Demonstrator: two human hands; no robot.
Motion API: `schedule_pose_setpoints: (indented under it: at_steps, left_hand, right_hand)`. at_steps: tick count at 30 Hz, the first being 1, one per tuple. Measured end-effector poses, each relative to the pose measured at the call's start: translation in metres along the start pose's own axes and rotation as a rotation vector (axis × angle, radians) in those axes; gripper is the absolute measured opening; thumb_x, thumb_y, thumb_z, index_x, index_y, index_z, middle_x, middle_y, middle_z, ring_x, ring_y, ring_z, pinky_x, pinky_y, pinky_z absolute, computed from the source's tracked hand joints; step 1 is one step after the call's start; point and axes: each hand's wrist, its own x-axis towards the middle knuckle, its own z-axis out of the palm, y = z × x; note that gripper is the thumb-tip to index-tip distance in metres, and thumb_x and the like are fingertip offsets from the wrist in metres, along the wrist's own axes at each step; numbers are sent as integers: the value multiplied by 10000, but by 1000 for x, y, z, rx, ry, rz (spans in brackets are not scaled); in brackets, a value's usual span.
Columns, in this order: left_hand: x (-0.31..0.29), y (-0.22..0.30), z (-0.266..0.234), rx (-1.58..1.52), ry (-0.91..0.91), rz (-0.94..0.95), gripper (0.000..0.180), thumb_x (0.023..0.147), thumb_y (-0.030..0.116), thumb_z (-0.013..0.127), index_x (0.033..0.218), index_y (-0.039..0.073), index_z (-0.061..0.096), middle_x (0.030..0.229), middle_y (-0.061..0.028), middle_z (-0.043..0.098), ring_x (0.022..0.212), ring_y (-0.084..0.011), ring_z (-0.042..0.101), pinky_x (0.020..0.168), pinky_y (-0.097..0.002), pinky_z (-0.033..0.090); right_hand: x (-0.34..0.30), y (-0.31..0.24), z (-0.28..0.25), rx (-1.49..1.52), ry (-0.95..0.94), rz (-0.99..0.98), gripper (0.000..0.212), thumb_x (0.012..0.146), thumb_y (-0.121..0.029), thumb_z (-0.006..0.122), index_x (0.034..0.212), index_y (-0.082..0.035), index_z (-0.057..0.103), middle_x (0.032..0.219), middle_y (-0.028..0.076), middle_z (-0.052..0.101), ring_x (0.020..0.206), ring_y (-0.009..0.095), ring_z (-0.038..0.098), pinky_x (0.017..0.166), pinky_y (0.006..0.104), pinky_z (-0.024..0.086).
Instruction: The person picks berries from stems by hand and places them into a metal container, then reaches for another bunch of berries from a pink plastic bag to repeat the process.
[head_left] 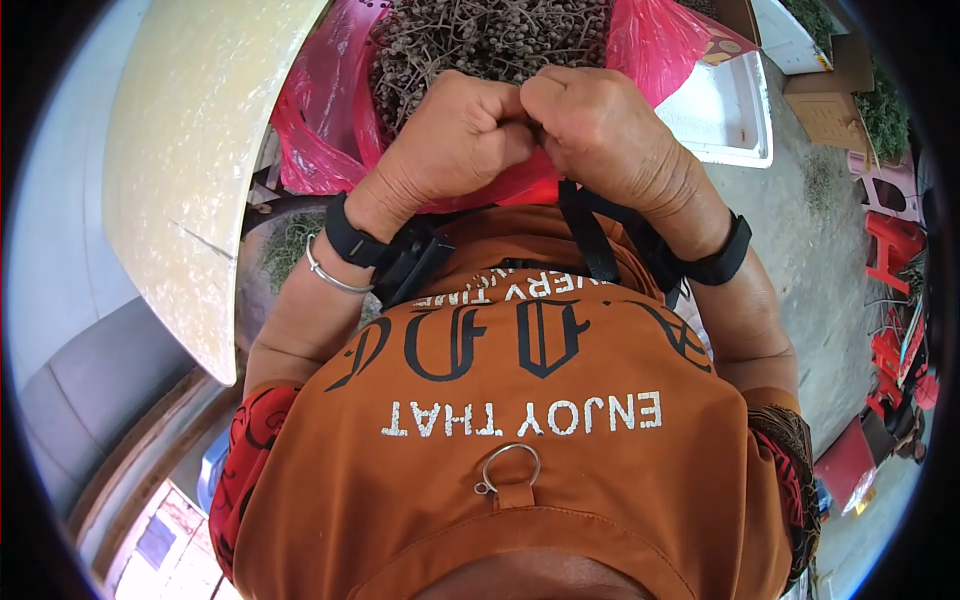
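Observation:
My left hand (452, 140) and my right hand (608, 137) meet at the upper middle, knuckles up and fingertips nearly together. Both are closed, with fingers curled in a pinch; whatever lies between them is hidden. Just beyond, and partly behind them, a heap of dried grey-brown stems with small round berry-like heads (490, 40) fills a bright pink plastic bag (318, 130). The bag's sides spread out left and right of the heap. Its near part shows below my wrists, close to the brown apron (520, 400) on my body.
A cream-coloured board or tabletop (190, 150) stands close on the left. Right of the bag lies a white foam box (745, 115). Farther right are a cardboard box (825, 105), green plants (885, 115) and red plastic stools (890, 250) on the concrete floor (815, 250).

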Motion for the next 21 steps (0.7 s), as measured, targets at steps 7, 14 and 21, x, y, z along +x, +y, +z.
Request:
schedule_pose_setpoints:
  at_steps: [7, 14, 21]
  left_hand:
    - [-1, -4, -9, -596, 135, -289, 89, 729, 36, 552, 710, -22, 615, 576, -40, 560, 540, -114, 530, 553, -264, 458]
    - [-6, 2, -18, -1057, 102, -151, 66, 737, 3, 557, 685, -32, 578, 577, -42, 533, 527, -125, 525, 559, -261, 455]
    - [-2, 4, -19, -527, 238, -147, 123, 760, 43, 572, 646, -3, 566, 540, -17, 516, 508, -121, 525, 505, -274, 433]
  right_hand:
    - [14, 1, 12, 25, 138, 93, 155, 699, 7, 605, 753, -45, 470, 695, 140, 546, 672, 335, 581, 554, 390, 477]
    - [19, 30, 18, -12, 220, 8, 83, 785, -74, 601, 784, -37, 526, 661, 120, 557, 582, 302, 572, 510, 341, 461]
    - [25, 8, -19, 1350, 65, 899, 74, 821, -62, 524, 778, -29, 573, 611, 38, 530, 482, 116, 467, 424, 218, 348]
